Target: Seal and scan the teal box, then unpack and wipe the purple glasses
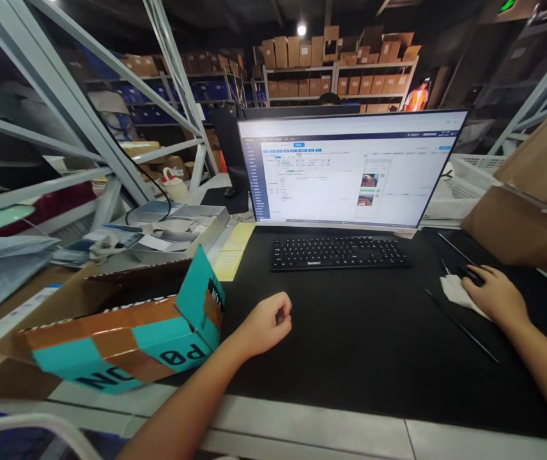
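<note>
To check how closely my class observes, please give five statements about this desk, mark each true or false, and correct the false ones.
1. The right hand is on the mouse. True.
2. The keyboard lies in front of the monitor. True.
3. The left hand is typing. False: the left hand is curled, apart from the keyboard.
4. The turquoise box is sealed. False: the turquoise box is open at the top.
5. The yellow paper lies to the left of the keyboard. True.
</note>
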The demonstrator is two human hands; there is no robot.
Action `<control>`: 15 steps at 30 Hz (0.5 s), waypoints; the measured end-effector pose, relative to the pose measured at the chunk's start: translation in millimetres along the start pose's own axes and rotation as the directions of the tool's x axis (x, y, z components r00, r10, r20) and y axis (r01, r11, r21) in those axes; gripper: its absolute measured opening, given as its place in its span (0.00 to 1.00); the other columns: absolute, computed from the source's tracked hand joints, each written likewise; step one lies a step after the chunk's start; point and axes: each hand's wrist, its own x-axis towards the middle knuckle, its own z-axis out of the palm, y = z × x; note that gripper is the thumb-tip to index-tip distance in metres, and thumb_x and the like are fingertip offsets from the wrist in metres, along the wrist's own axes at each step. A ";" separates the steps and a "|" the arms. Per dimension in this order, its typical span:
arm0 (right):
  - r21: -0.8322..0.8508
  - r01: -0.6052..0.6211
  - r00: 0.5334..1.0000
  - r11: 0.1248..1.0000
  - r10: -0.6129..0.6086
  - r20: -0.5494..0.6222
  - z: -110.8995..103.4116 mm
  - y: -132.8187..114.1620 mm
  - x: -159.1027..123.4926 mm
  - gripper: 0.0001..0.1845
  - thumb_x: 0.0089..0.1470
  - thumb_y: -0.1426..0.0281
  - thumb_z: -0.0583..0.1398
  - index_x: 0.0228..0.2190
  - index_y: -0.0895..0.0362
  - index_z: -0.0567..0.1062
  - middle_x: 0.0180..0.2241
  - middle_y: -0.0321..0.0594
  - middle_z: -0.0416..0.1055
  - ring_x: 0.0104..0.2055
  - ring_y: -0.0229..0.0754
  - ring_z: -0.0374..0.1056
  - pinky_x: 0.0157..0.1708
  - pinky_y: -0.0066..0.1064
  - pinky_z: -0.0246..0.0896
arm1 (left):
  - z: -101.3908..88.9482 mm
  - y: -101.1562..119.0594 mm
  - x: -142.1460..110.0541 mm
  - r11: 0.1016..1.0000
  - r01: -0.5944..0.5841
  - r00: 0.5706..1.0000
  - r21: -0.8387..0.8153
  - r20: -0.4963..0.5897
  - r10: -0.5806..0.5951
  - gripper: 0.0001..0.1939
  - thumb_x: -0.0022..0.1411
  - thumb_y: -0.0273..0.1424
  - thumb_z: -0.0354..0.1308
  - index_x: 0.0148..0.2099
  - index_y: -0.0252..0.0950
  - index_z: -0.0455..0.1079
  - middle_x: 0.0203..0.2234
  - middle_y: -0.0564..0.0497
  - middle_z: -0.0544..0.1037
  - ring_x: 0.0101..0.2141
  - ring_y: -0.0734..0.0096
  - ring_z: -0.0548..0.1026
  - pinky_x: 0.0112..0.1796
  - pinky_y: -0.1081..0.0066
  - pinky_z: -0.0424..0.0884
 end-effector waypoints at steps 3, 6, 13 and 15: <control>-0.008 -0.020 0.999 1.000 0.020 -0.033 -5.8 -3.3 -4.3 0.34 0.59 0.53 0.53 0.59 0.56 0.78 0.66 0.51 0.67 0.66 0.59 0.65 0.67 0.48 0.60 | -1.0 3.9 -1.3 1.000 0.025 1.000 0.000 0.011 -0.025 0.08 0.52 0.23 0.52 0.32 0.39 0.56 0.26 0.57 0.63 0.27 0.74 0.60 0.30 0.71 0.57; -0.002 -0.019 0.998 1.000 0.019 -0.053 -8.0 -5.4 -7.0 0.34 0.58 0.54 0.54 0.58 0.58 0.78 0.65 0.52 0.68 0.66 0.57 0.65 0.68 0.45 0.59 | -2.3 8.6 -1.2 0.999 0.023 0.999 0.025 0.030 -0.024 0.07 0.51 0.23 0.52 0.32 0.39 0.59 0.26 0.57 0.63 0.27 0.74 0.60 0.29 0.71 0.55; -0.001 0.022 0.998 1.000 -0.022 -0.064 -5.8 -3.5 -6.2 0.35 0.59 0.55 0.54 0.58 0.62 0.78 0.65 0.56 0.68 0.67 0.58 0.65 0.68 0.46 0.58 | 3.1 17.0 -3.5 0.997 -0.013 0.994 0.078 0.112 0.004 0.06 0.63 0.30 0.55 0.32 0.37 0.64 0.24 0.57 0.64 0.26 0.74 0.62 0.29 0.72 0.56; 0.002 0.029 0.997 1.000 -0.029 -0.069 -4.5 -2.4 -5.7 0.35 0.59 0.54 0.53 0.58 0.61 0.78 0.65 0.55 0.68 0.66 0.58 0.65 0.68 0.46 0.58 | 5.4 16.8 -4.2 0.997 -0.028 0.990 0.078 0.141 0.017 0.06 0.62 0.30 0.55 0.32 0.37 0.64 0.24 0.58 0.64 0.25 0.75 0.61 0.29 0.72 0.56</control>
